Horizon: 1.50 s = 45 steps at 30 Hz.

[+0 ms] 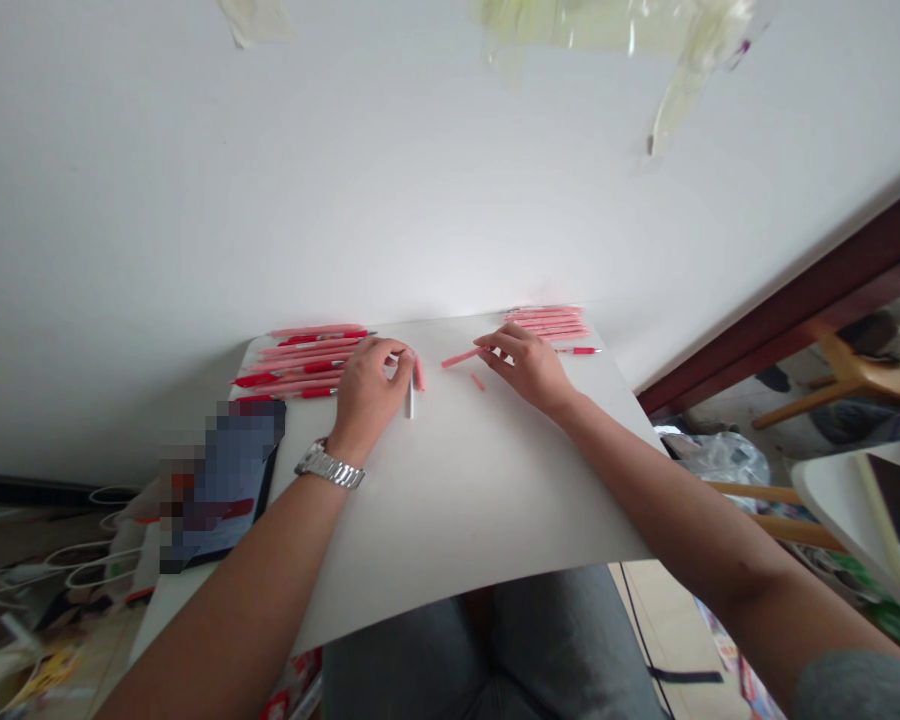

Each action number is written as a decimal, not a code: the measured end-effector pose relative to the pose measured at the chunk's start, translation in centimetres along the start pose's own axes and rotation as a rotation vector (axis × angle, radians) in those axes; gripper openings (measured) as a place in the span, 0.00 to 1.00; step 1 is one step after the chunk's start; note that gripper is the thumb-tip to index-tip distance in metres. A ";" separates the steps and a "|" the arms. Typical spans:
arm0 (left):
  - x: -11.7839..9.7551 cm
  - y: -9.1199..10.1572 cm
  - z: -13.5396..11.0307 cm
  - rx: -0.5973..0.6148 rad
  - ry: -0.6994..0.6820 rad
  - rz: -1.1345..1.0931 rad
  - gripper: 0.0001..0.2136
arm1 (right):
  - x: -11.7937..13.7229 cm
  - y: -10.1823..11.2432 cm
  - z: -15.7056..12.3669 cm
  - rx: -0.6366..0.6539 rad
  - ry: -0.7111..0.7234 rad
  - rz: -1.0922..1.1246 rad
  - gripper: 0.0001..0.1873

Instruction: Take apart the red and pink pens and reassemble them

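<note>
At the left of the table, my left hand (pixel 375 385), with a metal watch on its wrist, has its thumb and forefinger pinched together. A slim white stick (pixel 411 402) shows below the thumb, apparently held by it. Touching or just beside those fingertips is a short pink-red piece (pixel 420 373); which of the two I cannot tell. My right hand (pixel 529 365) is closed on one end of a thin pink tube (pixel 459 358), which points left toward the other hand. Between the hands a small pink piece (pixel 478 381) lies on the white table (pixel 457 500).
Several red pens and pink barrels (pixel 300 362) lie in a row left of my left hand. A stack of pink sticks (pixel 547 322) and one red pen (pixel 581 351) lie at the back right. A tablet or phone (pixel 232 490) rests along the left edge. A wall (pixel 435 200) stands behind.
</note>
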<state>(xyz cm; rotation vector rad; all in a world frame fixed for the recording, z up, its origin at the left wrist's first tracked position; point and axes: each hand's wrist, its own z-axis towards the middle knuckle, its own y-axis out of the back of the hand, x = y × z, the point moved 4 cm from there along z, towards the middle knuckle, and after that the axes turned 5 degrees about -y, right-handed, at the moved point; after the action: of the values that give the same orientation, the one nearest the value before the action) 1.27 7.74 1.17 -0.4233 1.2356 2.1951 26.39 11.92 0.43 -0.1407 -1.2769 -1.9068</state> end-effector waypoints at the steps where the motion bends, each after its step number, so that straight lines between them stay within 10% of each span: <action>1: 0.0 0.0 0.0 -0.002 -0.003 0.001 0.08 | 0.0 0.0 0.0 0.000 -0.004 0.001 0.10; 45: -1.5 0.0 0.0 0.001 -0.198 -0.192 0.08 | 1.0 -0.5 0.1 -0.012 -0.010 0.354 0.20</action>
<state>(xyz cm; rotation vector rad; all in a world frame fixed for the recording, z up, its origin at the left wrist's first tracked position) 2.42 7.23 1.95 -0.3028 1.0450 2.0200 25.35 11.53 0.61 -0.3592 -1.1602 -1.6114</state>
